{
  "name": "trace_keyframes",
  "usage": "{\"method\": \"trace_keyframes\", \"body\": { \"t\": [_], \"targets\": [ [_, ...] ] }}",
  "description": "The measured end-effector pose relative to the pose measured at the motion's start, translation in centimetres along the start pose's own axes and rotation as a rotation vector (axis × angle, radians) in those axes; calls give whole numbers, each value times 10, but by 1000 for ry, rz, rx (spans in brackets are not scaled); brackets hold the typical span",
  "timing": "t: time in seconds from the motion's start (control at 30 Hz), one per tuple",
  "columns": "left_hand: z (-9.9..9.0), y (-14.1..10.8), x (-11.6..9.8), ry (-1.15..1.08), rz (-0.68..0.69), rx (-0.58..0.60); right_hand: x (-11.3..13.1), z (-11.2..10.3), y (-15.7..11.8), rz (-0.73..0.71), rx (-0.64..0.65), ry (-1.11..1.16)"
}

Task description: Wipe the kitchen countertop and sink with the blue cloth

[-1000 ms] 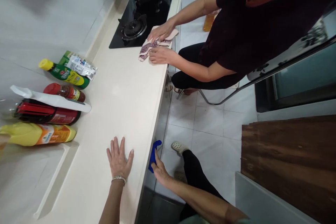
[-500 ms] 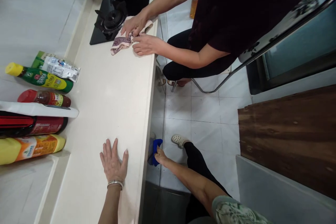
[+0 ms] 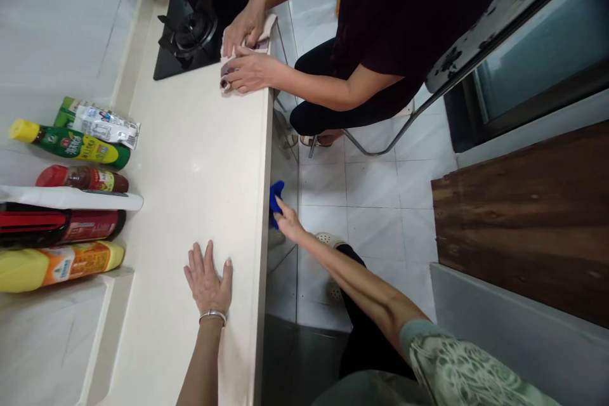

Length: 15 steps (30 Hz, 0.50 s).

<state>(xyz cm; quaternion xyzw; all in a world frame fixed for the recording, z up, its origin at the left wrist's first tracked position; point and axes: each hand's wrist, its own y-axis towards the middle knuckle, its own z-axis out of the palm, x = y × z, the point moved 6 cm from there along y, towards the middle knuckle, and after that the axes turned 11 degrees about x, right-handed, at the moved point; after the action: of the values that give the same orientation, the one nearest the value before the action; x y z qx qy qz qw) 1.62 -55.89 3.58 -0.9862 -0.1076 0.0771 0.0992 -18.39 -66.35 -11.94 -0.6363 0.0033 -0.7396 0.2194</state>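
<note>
My left hand (image 3: 207,282), with a silver bracelet at the wrist, lies flat on the pale countertop (image 3: 190,203), fingers spread. Below the counter's edge, my right hand (image 3: 288,221) grips a blue cloth (image 3: 275,204) against the glossy cabinet front (image 3: 284,254). The fingers under the cloth are partly hidden. Farther along the counter, a co-worker's two hands press on a pinkish patterned cloth (image 3: 227,79) beside the gas stove (image 3: 193,32).
Along the wall stand a green bottle with a yellow cap (image 3: 80,144), a red-capped sauce bottle (image 3: 95,179), a dark bottle (image 3: 90,226) and a yellow bottle (image 3: 71,263). The co-worker in dark clothes sits on a metal-framed chair (image 3: 404,130). A brown wooden panel (image 3: 518,222) is at right.
My right hand has moved the blue cloth along the cabinet front toward the co-worker. The co-worker's patterned cloth is now more bunched under the hands. My left hand stays on the counter.
</note>
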Motion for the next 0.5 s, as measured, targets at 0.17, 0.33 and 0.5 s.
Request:
{"method": "trace_keyframes", "body": {
  "t": [0.17, 0.33, 0.5],
  "targets": [
    [2, 0, 1, 0, 0, 2, 30, -41, 64, -129, -112, -44],
    [2, 0, 2, -11, 11, -9, 20, -38, 78, -180, -122, -146],
    [3, -2, 4, -33, 25, -21, -21, -7, 39, -60, -99, -188]
  ]
}}
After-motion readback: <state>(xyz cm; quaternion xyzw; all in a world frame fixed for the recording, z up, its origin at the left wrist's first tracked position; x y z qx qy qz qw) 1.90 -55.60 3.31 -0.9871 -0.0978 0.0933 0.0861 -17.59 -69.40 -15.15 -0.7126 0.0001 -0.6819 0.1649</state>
